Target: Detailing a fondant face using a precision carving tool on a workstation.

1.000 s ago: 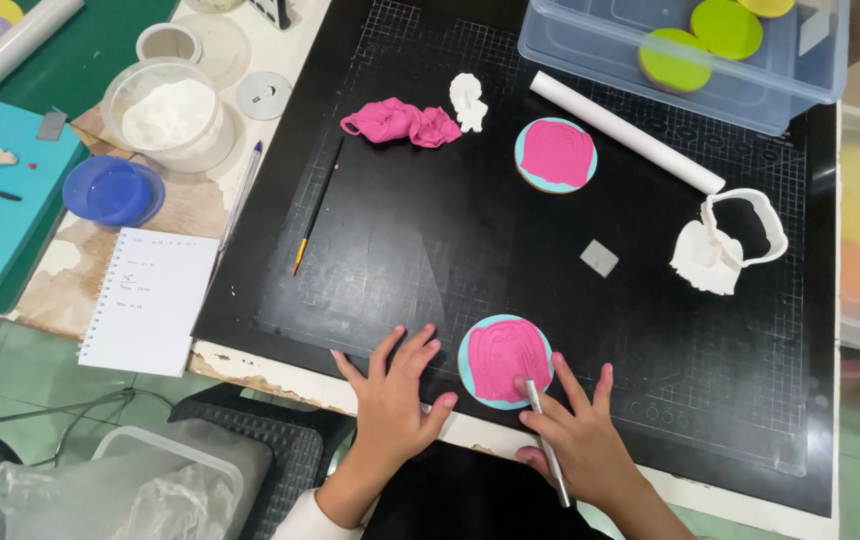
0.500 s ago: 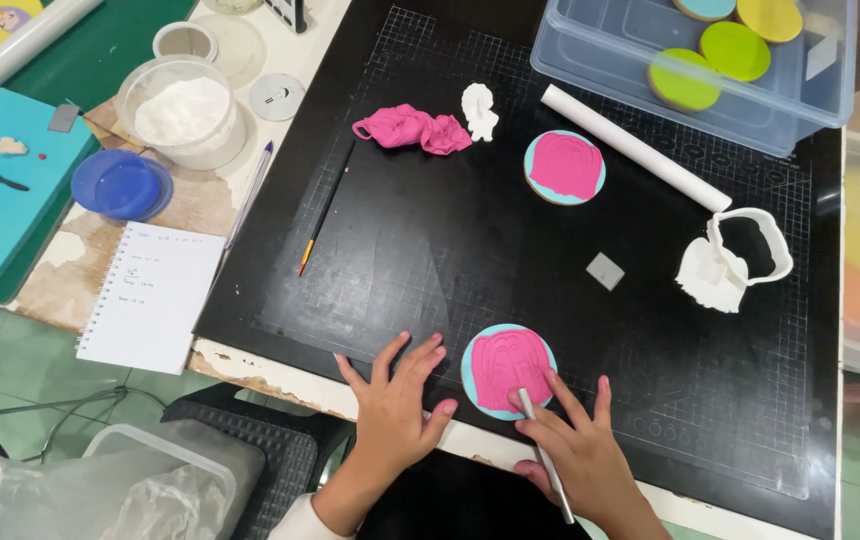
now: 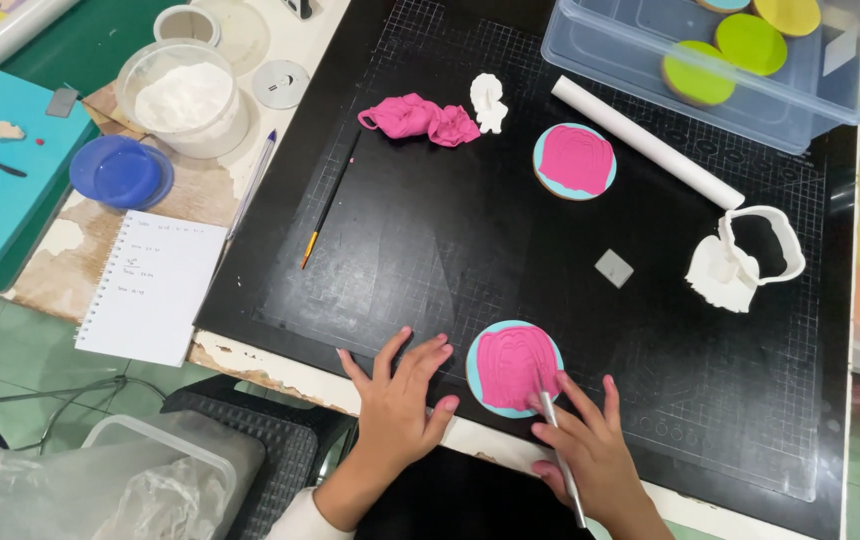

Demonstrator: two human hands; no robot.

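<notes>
A round light-blue cookie (image 3: 513, 368) topped with a pink fondant shape lies near the front edge of the black cutting mat (image 3: 420, 250). My right hand (image 3: 590, 455) grips a thin metal tool (image 3: 555, 440) whose tip touches the pink topping. Just left of the cookie, my left hand (image 3: 397, 400) rests flat on the mat with fingers spread and nothing in it. A second blue cookie with a pink topping (image 3: 574, 161) sits farther back.
On the mat lie a lump of pink fondant (image 3: 416, 118), a white scrap (image 3: 488, 101), a white rolling pin (image 3: 645, 141), a white cutter with fondant (image 3: 745, 260) and a paintbrush (image 3: 331, 202). A clear bin of green cookies (image 3: 710, 60) stands at the back right. A notepad (image 3: 153, 285) and a powder tub (image 3: 182, 97) are on the left.
The view has shifted slightly. Both hands stay by the near cookie, and the tool tip has shifted a little on the pink topping.
</notes>
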